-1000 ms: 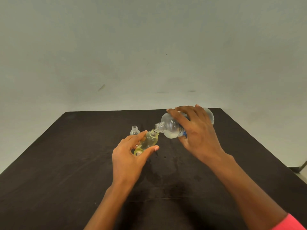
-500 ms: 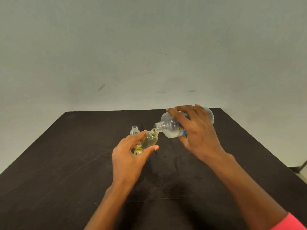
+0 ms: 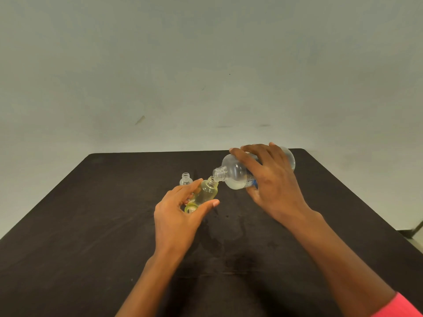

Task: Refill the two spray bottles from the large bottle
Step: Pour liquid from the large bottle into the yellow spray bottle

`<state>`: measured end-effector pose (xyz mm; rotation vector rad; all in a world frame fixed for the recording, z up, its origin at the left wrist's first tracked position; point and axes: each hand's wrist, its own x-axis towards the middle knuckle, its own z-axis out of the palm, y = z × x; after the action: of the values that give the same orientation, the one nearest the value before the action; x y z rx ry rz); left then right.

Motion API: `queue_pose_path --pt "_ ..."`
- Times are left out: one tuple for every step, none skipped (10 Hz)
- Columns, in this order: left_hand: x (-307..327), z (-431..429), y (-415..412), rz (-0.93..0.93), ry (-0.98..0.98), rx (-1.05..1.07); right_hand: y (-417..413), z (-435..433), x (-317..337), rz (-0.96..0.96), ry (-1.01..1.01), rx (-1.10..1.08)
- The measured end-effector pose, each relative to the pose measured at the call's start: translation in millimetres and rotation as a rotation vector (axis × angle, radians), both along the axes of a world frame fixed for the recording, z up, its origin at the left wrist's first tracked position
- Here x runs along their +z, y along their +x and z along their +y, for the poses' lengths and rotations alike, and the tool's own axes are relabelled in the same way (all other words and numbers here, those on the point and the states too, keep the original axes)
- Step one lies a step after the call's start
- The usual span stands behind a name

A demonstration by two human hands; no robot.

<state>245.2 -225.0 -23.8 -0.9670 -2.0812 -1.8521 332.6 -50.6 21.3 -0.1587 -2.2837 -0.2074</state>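
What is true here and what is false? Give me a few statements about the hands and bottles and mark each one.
1. The right hand grips the large bottle, which is tipped onto its side. True.
2. The left hand holds the yellowish spray bottle, tilted, with its neck at the large bottle's mouth. True.
3. The clear small bottle lies on its side. False: it stands upright on the table, beyond the left hand.
4. The large bottle has its cap on. False: its threaded neck is open.
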Motion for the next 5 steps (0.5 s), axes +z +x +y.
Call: queue_pose_path --pt "-0.2 0.5 0.0 0.000 0.000 0.002 0.0 0.7 -0.5 -0.005 0.002 -0.002" --pt "-0.9 0.3 -0.5 -0.002 0.001 -0.001 -0.4 0.2 -0.9 -0.004 0.004 -0.004" --pt "-1.1 -0.1 -1.1 0.003 -0.001 0.000 -0.3 0.0 -0.3 -0.003 0.003 -0.002" --pt "-0.4 -0.3 -1.0 0.008 -0.005 0.003 0.0 -0.1 0.5 -0.001 0.001 0.000" --pt "0.0 -0.2 -1.3 0.012 -0.006 0.002 -0.3 -0.6 0.9 -0.004 0.001 -0.004"
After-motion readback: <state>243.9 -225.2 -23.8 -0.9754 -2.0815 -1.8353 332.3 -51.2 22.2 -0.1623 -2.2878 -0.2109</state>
